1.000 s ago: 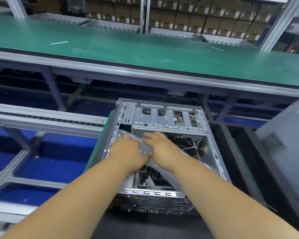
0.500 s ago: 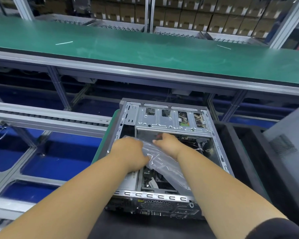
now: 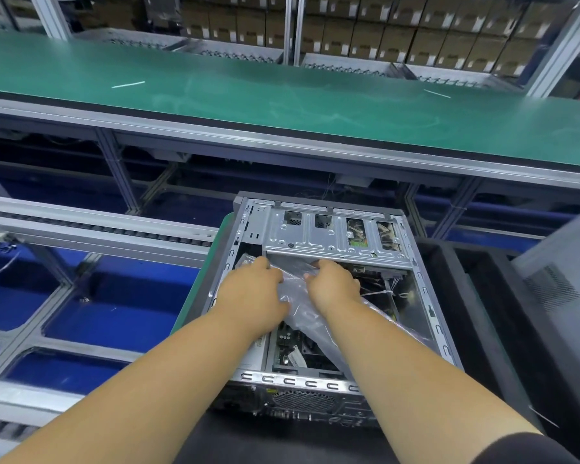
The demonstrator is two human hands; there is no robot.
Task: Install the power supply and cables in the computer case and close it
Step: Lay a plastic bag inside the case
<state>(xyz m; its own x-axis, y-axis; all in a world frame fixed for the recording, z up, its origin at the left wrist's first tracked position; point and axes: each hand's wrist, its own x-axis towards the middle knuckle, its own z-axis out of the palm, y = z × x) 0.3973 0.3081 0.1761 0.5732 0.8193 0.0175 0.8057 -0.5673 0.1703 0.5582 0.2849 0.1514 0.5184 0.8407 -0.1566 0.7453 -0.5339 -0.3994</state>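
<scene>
An open grey computer case [image 3: 427,306] lies on its side in front of me, its rear panel with the fan grille nearest. A clear plastic bag [image 3: 302,313] is spread over the inside, under the drive bay bracket [image 3: 329,236]. My left hand [image 3: 252,293] grips the bag's left part inside the case. My right hand [image 3: 332,286] pinches the bag just below the bracket. The motherboard [image 3: 292,349] shows under the bag near the rear. What the bag holds is hidden by my hands.
A grey side panel [image 3: 563,279] leans at the right beyond a black foam tray [image 3: 482,313]. A green mat [image 3: 201,296] lies under the case's left edge. A green conveyor belt [image 3: 282,98] runs across the back, a roller track [image 3: 98,229] at the left.
Both hands have pushed deeper into the case with the plastic bag, toward the drive bay bracket. The hands have drawn slightly apart.
</scene>
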